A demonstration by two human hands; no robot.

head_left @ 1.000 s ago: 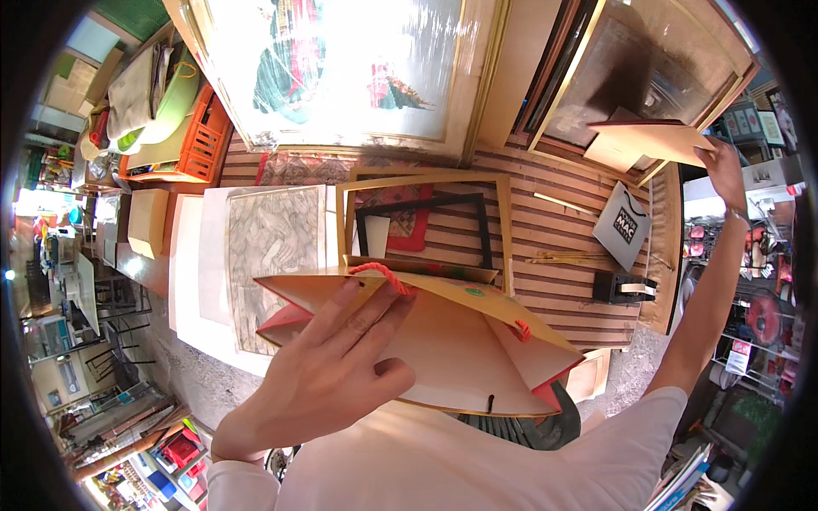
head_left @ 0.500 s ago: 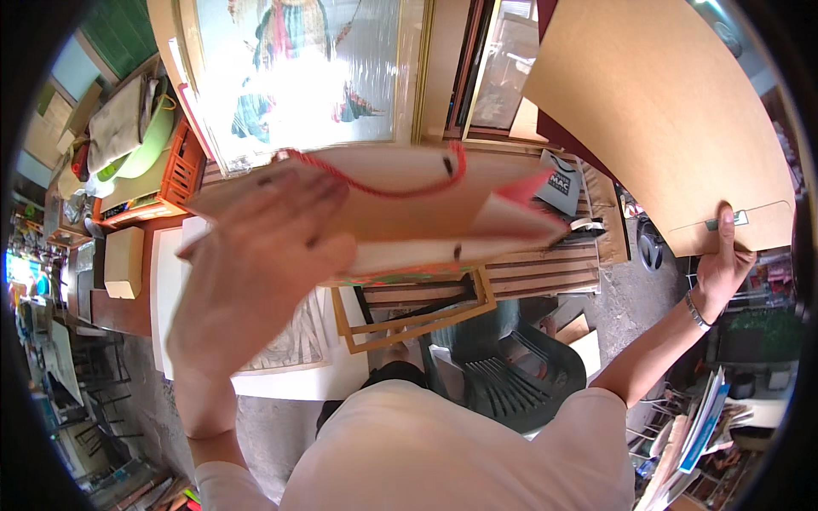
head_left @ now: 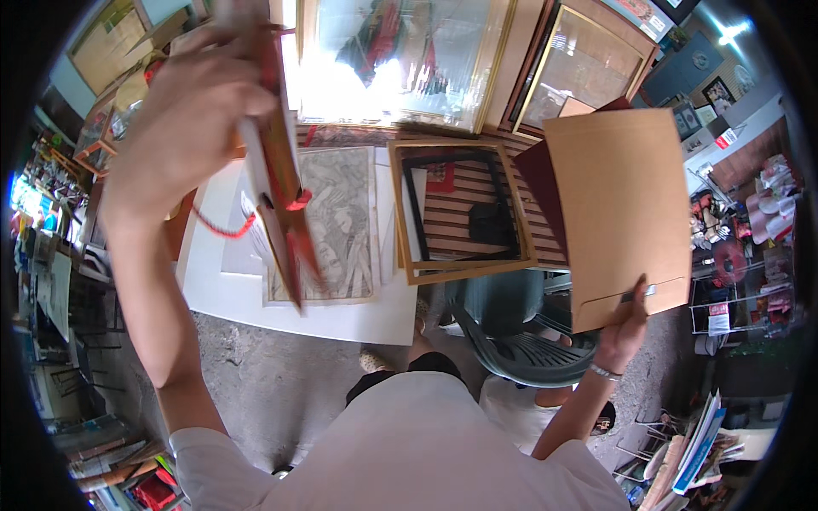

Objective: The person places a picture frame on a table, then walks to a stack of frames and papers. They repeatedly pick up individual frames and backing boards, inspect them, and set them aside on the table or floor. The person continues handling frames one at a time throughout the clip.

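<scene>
My left hand [head_left: 200, 111], smeared by motion, is closed on a red and white paper bag [head_left: 277, 162] with red rope handles. The bag is turned edge-on and tilted above a white board. On that board [head_left: 383, 319] lies a grey figure drawing [head_left: 341, 226], partly covered by the bag. With thumb and fingers, my right hand [head_left: 626, 332] grips a large brown envelope [head_left: 622, 187] by its lower flap end. Behind the envelope shows the edge of a dark maroon sheet [head_left: 544, 187].
A gold frame [head_left: 467, 272] and a black frame [head_left: 414, 213] lie on the striped slatted surface. Framed pictures [head_left: 490, 77] lean beyond. A dark green plastic chair [head_left: 503, 332] stands near me. Crowded shelves line the right side.
The bag has swung from lying wide across the middle to edge-on at the left, uncovering the drawing and frames. The envelope is now lower and more toward the middle.
</scene>
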